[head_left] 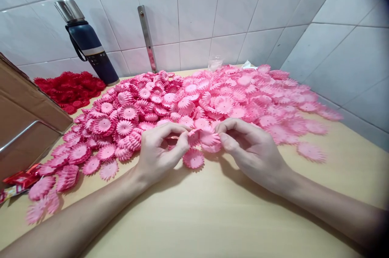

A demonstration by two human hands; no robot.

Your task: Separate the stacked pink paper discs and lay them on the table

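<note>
A wide heap of pink flower-shaped plastic pieces (194,100) covers the back of the light wooden table (212,217). My left hand (159,150) and my right hand (252,148) meet at the heap's front edge. Both pinch a small cluster of pink flower pieces (203,137) between thumb and fingertips. My left fingers hold its left side, my right fingers its right side. One loose pink flower piece (193,158) lies flat on the table just below the hands.
A pile of red flower pieces (71,90) lies at the back left beside a dark blue flask (89,45). A cardboard box (27,116) stands at the left edge, red wrappers (18,181) below it. White tiled walls close the back and right.
</note>
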